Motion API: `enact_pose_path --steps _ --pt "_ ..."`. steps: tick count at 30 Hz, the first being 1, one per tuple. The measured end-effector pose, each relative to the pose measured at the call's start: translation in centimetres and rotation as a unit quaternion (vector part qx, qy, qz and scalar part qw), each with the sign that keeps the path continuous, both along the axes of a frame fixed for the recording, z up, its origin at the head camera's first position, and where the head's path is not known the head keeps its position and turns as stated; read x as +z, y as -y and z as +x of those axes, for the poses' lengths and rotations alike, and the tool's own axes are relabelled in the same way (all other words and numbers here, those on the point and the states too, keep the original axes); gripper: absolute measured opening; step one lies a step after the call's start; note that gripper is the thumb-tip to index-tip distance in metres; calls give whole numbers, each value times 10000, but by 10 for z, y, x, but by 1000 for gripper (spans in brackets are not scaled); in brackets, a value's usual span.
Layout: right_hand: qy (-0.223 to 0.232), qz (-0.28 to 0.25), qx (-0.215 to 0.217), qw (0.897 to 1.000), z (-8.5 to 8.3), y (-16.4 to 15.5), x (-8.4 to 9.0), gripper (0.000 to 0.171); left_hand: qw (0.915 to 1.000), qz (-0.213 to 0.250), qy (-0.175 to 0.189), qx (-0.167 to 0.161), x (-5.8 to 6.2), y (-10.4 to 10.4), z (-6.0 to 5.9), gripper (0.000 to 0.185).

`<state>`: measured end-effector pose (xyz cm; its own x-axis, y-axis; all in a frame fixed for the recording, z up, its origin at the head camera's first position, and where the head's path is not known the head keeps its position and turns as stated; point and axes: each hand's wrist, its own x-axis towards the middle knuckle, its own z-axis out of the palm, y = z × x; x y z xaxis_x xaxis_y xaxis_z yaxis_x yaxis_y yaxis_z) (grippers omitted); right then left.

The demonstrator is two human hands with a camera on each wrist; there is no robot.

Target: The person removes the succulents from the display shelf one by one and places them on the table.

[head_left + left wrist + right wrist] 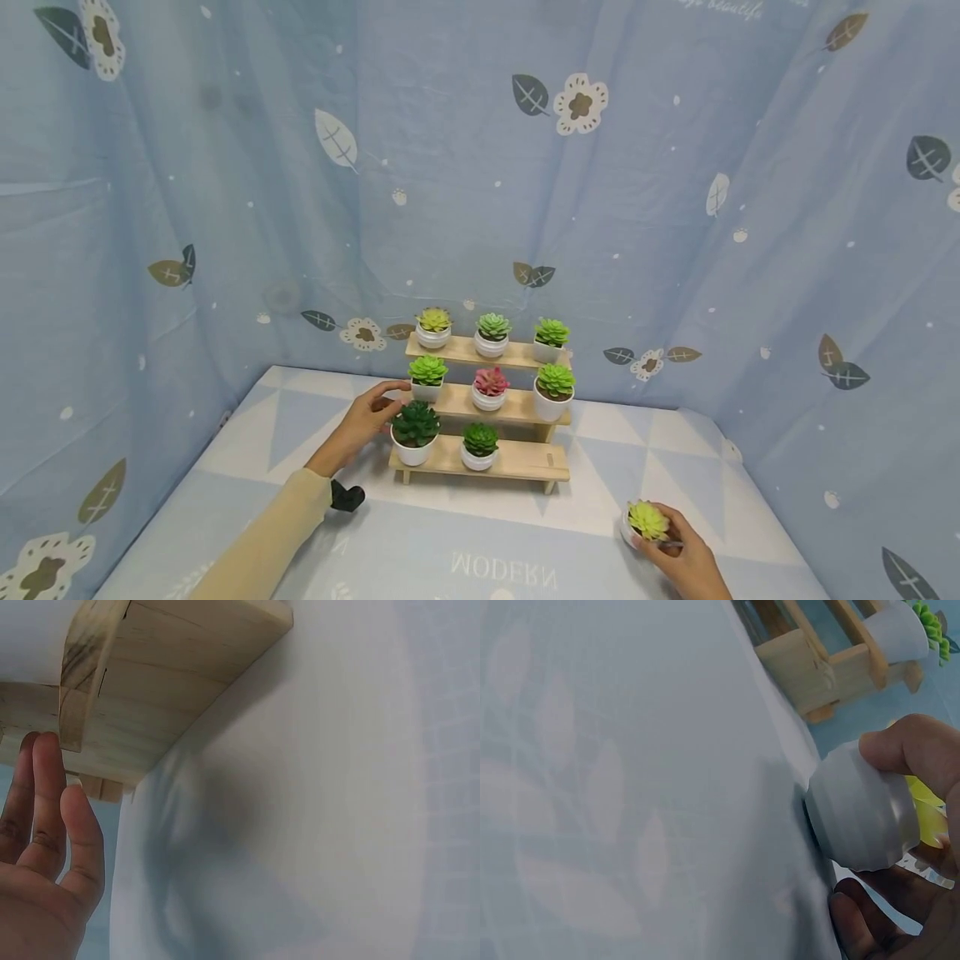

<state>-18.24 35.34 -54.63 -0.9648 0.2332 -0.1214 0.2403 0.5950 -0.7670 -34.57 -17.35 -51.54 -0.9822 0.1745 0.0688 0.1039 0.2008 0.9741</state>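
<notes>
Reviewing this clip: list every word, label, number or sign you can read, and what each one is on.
"MODERN", flipped, on the blue-and-white patterned tablecloth.
"beautiful", probably, in white script on the blue leaf-and-flower curtain; lettering beside it is cut off or too blurred to read.
No text visible on the white plant pots or pale wooden three-tier stand.

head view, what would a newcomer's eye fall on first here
The three-tier wooden stand toward the back of the tabletop likely draws the eye first, with a red-pink succulent standing out midway along its middle tier. Next comes the right hand, gripping a yellow-green potted succulent nearer the camera, to the stand's right.
</notes>
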Motion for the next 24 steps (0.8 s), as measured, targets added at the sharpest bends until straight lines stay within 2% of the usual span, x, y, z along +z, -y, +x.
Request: enact_pose_path --steps 14,20,24 --pt "32 -84 53 9999 4 2 2 86 10000 42 87 -26 1 1 2 38" --pt "214 -313 465 9982 5 -5 7 82 9999 7 74 -116 1 1 1 40" --pt "240 -128 756 9968 3 -12 18 86 9999 -108 100 -83 3 1 -3 40"
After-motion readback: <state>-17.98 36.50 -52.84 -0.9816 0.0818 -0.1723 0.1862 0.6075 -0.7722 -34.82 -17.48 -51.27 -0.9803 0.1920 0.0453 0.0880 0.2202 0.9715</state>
